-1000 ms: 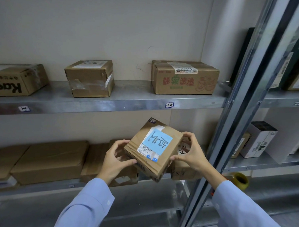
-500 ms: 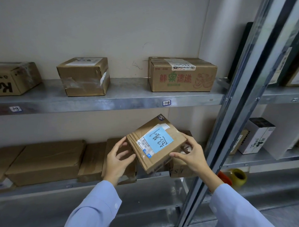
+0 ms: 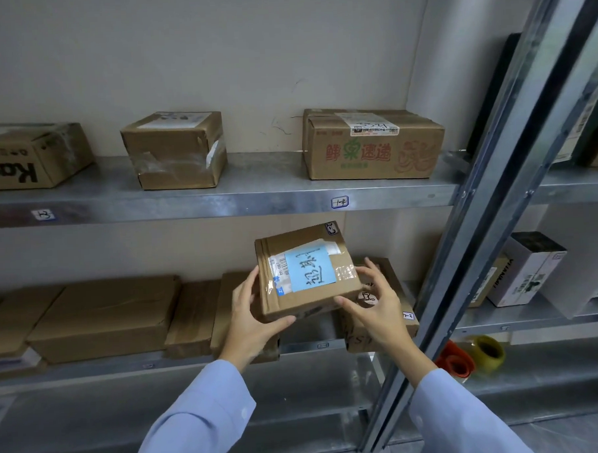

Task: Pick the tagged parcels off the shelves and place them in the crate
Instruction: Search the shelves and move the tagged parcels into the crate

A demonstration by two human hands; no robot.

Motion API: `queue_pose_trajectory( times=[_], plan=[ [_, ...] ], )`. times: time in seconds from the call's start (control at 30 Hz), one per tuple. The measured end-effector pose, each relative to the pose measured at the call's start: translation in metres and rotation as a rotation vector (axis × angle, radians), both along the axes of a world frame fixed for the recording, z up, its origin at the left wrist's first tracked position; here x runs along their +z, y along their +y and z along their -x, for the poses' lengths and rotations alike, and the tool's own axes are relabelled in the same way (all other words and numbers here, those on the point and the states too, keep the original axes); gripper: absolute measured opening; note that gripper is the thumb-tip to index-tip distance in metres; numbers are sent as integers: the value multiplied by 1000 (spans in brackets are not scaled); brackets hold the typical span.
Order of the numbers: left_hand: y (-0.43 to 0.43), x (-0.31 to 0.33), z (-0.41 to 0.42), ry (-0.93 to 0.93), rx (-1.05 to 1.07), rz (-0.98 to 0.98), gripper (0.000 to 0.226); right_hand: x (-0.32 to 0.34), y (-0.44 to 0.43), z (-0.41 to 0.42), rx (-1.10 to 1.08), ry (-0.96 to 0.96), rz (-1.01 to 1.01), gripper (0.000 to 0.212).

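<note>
A big metal rack (image 3: 477, 184) is standing by the wall. Three brown boxes are sitting on its upper shelf (image 3: 255, 200), and the box with red writing (image 3: 373, 151) is sitting on the right. Flat boxes (image 3: 103, 317) are lying on the lower shelf (image 3: 323, 345). The tagged parcel (image 3: 304, 299) is hanging in the air in front of the lower shelf, tipped a bit. The left hand (image 3: 250, 317) is curling round its left edge, thumb under the bottom edge. The right hand (image 3: 376, 308) is pinching its right corner. A blue tag (image 3: 309, 268) is sticking on its top.
</note>
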State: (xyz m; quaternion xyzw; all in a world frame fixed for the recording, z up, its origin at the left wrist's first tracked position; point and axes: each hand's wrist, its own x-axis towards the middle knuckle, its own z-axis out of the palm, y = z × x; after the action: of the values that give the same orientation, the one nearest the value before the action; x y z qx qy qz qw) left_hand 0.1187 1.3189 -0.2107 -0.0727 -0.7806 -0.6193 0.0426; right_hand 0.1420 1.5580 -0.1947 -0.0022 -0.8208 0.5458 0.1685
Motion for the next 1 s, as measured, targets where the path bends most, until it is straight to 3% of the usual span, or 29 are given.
queue_pose_trajectory(
  times=[0.4,0.73,0.8,0.93,1.0],
  plan=[
    [-33,0,17,-44,19,-11,87,7,15,-2,278,-122,24,47],
    [-48,1,13,-33,0,-44,80,12,12,4,277,-56,-23,46],
    [-51,4,12,-32,-15,-54,79,13,11,6,278,-52,-63,59],
    [-53,11,9,-34,-111,-18,82,11,9,9,262,-73,-106,125],
    [-53,13,9,-27,-138,-10,84,7,8,9,285,-108,-101,143]
  ],
)
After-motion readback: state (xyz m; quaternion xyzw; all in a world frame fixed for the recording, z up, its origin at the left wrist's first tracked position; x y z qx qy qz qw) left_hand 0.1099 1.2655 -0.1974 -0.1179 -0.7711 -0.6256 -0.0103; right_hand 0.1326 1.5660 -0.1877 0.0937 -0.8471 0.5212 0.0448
